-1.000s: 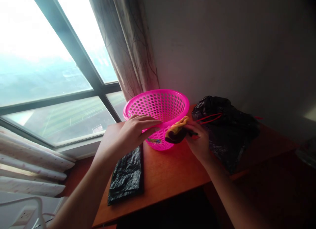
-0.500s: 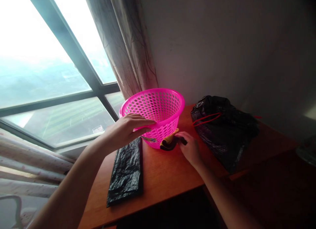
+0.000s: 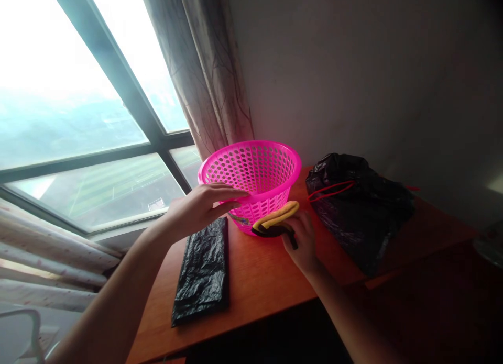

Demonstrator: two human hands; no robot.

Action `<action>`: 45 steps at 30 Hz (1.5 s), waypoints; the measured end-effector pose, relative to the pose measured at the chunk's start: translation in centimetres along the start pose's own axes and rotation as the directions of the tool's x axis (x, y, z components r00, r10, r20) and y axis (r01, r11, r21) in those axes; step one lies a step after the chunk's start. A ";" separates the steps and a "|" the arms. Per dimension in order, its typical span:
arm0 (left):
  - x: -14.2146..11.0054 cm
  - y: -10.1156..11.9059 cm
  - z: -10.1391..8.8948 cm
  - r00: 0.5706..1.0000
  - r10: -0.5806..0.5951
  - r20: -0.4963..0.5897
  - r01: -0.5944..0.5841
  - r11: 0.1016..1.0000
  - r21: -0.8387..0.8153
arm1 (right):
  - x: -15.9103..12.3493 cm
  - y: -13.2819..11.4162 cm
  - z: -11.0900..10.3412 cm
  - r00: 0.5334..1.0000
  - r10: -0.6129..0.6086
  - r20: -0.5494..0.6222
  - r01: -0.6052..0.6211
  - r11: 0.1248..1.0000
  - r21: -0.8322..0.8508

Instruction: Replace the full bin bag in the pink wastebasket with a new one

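A pink plastic basket (image 3: 261,167) with round holes stands upright on the wooden table. My left hand (image 3: 206,201) grips its near-left rim, the fingers over the edge and the thumb lower on the outside. In my right hand (image 3: 302,243) is a folded yellow-and-black cloth (image 3: 277,217), pinched between thumb and fingers. The cloth is just in front of the basket's near wall; whether it touches the wall I cannot tell. The basket's near bottom is hidden from me.
A folded black plastic bag (image 3: 202,272) lies flat on the table (image 3: 255,285), left of centre. To the right slumps a full-looking black bag (image 3: 357,212) with red drawstrings. Behind the basket hangs a curtain (image 3: 220,81) beside the window (image 3: 118,196).
The cloth has turned in my right hand and shows more of its yellow side. The basket has shifted slightly right in view, with my left hand still on its rim.
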State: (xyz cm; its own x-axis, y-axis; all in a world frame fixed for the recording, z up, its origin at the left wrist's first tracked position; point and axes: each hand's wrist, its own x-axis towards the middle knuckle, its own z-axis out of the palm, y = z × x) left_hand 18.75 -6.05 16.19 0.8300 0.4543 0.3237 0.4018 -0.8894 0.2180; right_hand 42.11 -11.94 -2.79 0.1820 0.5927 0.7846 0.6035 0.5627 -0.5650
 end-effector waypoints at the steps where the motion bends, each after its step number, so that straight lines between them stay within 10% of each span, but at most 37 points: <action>1: 0.0 0.0 0.0 1.000 -0.003 -0.003 0.003 1.000 -0.006 | -0.5 0.3 0.3 0.999 0.001 0.034 -0.001 1.000 -0.010; 8: 0.0 -0.2 0.2 1.000 -0.008 -0.012 0.008 1.000 -0.002 | -2.4 0.6 2.3 0.991 0.053 0.121 -0.052 0.999 -0.014; 23: 0.2 0.2 0.4 1.000 -0.014 -0.002 0.014 1.000 -0.027 | -2.0 -1.2 3.4 0.987 0.095 -0.127 -0.096 0.995 -0.002; 34: 0.3 0.0 0.3 1.000 -0.016 -0.016 0.015 0.999 -0.033 | 2.3 -1.8 0.0 0.985 -0.026 -0.168 0.023 1.000 -0.019; 39: 0.4 0.0 0.0 1.000 0.021 -0.024 -0.023 0.994 -0.105 | 4.6 -1.4 -1.3 0.986 -0.131 -0.105 0.124 0.990 -0.067; 45: 0.4 -0.5 0.0 0.999 0.031 -0.015 -0.032 0.992 -0.124 | -0.7 2.5 1.5 0.995 0.067 0.071 -0.062 0.995 -0.080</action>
State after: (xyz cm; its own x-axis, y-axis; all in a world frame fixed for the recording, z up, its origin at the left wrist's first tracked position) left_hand 18.82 -5.41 16.21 0.8359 0.4274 0.3444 0.3237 -0.8906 0.3195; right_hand 42.30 -10.04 -5.10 0.1665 0.6687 0.7247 0.6511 0.4774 -0.5900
